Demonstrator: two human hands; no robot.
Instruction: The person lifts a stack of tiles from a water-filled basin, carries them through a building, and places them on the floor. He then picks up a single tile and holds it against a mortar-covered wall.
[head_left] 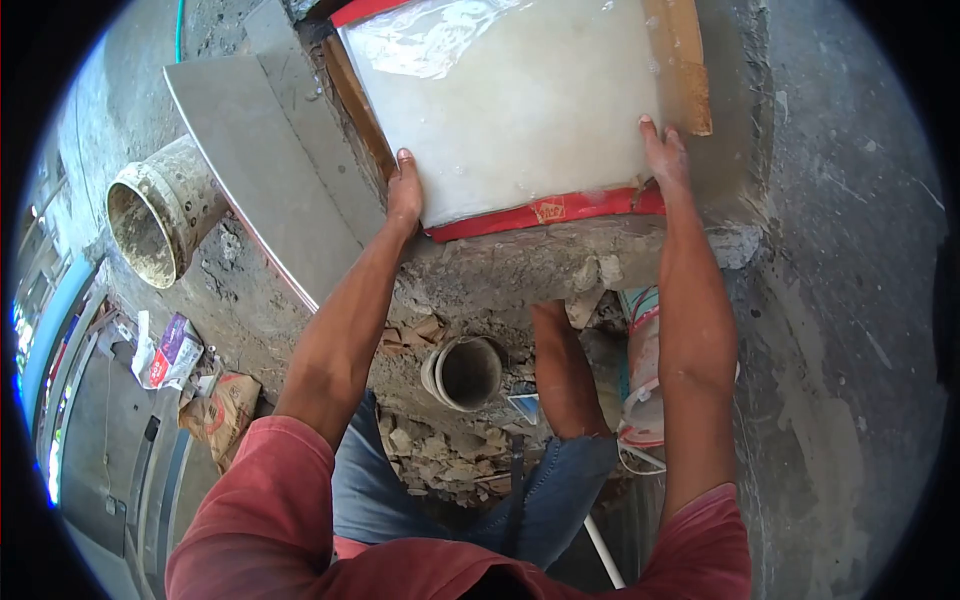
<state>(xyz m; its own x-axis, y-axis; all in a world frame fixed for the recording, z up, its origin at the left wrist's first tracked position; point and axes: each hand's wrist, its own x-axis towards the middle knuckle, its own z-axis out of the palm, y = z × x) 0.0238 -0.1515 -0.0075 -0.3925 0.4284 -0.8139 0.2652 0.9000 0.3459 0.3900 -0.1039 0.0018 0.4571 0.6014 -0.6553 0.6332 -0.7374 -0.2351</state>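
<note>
A large pale tile [520, 110] lies on the concrete ledge at the top of the view. Shiny clear film covers part of its far end, and red packaging [550, 212] runs along its near edge. Brown cardboard [677, 60] borders its right side. My left hand [404, 192] grips the near left corner, thumb on top and the other fingers hidden. At the right edge, my right hand [668, 160] holds the tile near the cardboard, its fingers partly out of sight.
A grey slab [275, 130] lies left of the ledge, beside a cement-caked bucket [150, 220] on its side. Below the ledge are a small round container [463, 373], broken rubble [445, 450] and a pale bucket [645, 375]. A torn paper bag [218, 413] lies at left.
</note>
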